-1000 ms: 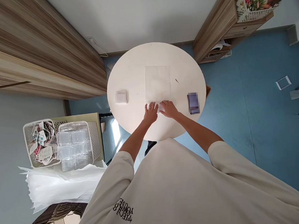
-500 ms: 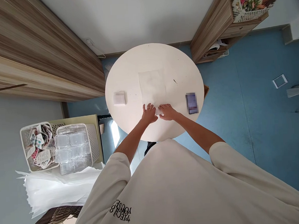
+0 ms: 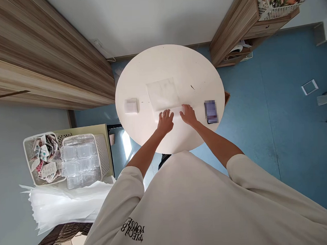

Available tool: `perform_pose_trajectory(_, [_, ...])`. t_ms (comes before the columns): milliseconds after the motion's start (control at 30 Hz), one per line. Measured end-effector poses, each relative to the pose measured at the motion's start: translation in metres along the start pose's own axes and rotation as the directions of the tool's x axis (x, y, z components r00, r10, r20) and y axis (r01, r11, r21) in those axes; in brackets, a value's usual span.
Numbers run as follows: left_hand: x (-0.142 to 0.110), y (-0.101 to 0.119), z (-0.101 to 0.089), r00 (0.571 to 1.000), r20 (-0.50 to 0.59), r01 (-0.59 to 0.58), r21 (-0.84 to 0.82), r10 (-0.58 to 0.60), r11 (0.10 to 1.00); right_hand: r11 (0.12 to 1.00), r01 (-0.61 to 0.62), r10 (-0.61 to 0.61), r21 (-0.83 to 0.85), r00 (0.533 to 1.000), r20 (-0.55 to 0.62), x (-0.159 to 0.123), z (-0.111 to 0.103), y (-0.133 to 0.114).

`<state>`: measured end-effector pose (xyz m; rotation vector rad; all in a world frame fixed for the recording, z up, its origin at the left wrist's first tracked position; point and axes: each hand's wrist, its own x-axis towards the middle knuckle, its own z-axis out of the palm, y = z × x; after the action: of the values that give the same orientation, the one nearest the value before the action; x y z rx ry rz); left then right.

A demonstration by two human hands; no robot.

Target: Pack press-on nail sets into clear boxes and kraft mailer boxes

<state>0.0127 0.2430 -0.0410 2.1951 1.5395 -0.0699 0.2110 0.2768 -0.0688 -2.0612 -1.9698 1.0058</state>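
Head view: both hands, left hand (image 3: 165,121) and right hand (image 3: 188,115), press flat, fingers spread, on a translucent sheet (image 3: 163,94) on the tabletop (image 3: 153,137); keeping the near edge aligned looks key.

Bright, even daylight, soft shadows, sharp centre (edges bowed by strong fisheye distortion).

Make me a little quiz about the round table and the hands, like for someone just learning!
1. True or false: both hands lie flat on the thin white sheet.
2. What lies nearest the right hand? A) the dark phone B) the small white square pad C) the basket of clear boxes
3. Fill in: the left hand wears a ____ on one finger.

Key: 1 true; 2 A; 3 ring. All of it sits on the round table, except the basket, which stands beside it.
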Motion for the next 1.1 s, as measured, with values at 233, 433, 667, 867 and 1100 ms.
perform_pose_trajectory(233, [0.006,0.009,0.017,0.997,0.070,-0.022,-0.019,0.023,1.000,0.974,-0.226,0.227,0.021,0.973,-0.036,-0.003,0.014,0.000])
perform_pose_trajectory(433, [0.017,0.012,0.020,0.994,0.108,0.025,-0.035,-0.021,0.999,0.943,-0.306,0.309,-0.130,0.951,0.004,0.002,0.025,-0.011])
perform_pose_trajectory(667, [0.029,0.017,0.016,0.989,0.119,0.093,-0.070,-0.084,0.993,0.944,-0.325,0.329,0.060,0.941,-0.076,0.009,0.031,-0.014])
perform_pose_trajectory(867, [0.042,0.011,0.004,0.971,0.171,0.196,-0.154,-0.170,0.968,0.939,-0.280,0.257,0.202,0.957,0.131,0.004,0.020,-0.028])
perform_pose_trajectory(1100, [0.036,-0.012,-0.018,0.972,0.194,0.206,-0.406,-0.136,0.891,0.988,-0.064,0.046,0.143,0.991,0.123,-0.009,0.034,-0.046])
